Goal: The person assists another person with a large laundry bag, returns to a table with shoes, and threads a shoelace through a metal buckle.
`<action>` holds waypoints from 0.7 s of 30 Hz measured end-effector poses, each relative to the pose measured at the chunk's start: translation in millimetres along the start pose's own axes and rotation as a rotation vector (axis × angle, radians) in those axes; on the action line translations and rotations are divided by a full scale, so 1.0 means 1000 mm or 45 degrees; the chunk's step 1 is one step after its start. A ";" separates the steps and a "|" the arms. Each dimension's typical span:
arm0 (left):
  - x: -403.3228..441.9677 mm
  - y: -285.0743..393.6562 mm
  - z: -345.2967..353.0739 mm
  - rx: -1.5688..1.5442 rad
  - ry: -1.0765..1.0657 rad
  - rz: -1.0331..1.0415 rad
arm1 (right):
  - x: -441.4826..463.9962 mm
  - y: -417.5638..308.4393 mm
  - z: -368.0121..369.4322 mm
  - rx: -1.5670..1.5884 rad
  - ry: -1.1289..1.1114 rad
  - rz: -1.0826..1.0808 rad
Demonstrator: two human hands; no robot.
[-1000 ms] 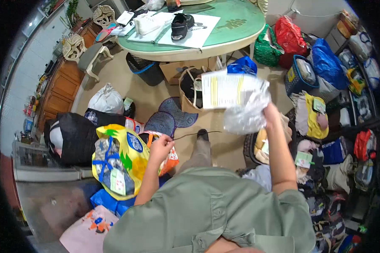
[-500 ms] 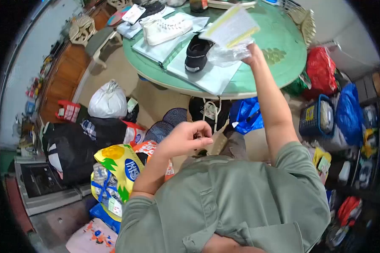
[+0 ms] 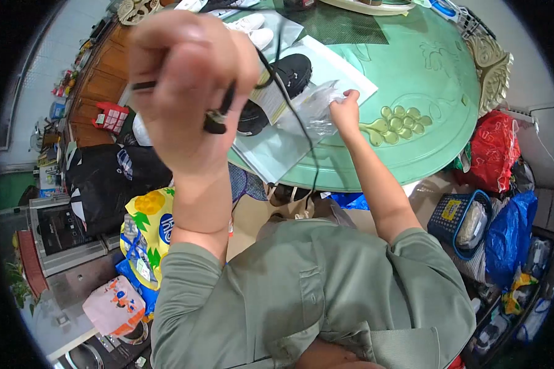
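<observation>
My left hand is raised close to the camera, its fingers curled around a thin black cable that loops over the table and hangs down toward my body. A short black end of it sticks out at the palm. On the table, my right hand pinches the edge of a crumpled clear plastic bag. Beside the bag, a pale printed card with yellow edges lies between two black shoes. Under the shoes is a white sheet-like folder. My raised hand partly covers the nearer shoe.
The green oval table carries white shoes at the back. Bags crowd the floor on the left, including a yellow bag and a black bag. A blue basket and a red bag stand at right.
My left hand has risen from in front of my chest toward the camera, now with the cable in it. My right hand has lowered the plastic bag and card onto the shoes.
</observation>
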State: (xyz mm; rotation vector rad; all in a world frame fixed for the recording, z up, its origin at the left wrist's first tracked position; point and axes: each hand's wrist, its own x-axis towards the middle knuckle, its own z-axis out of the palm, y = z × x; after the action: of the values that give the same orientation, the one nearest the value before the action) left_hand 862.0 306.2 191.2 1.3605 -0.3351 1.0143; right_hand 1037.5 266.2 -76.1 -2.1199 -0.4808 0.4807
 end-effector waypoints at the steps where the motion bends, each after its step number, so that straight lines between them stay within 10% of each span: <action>1: 0.010 0.001 0.002 0.012 0.007 -0.011 | 0.007 0.009 0.003 0.004 -0.016 0.005; 16: 0.052 -0.042 0.035 0.876 0.128 0.456 | 0.009 -0.007 0.007 1.129 -0.711 0.620; 21: -0.045 -0.126 0.009 0.860 -0.587 -0.908 | 0.033 0.017 0.024 1.313 -0.689 0.542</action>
State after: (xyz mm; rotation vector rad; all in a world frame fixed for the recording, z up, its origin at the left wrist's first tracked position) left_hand 935.5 294.8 79.2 2.1181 0.1900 0.1898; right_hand 1056.3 289.7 -108.2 -1.0557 -0.0132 1.2459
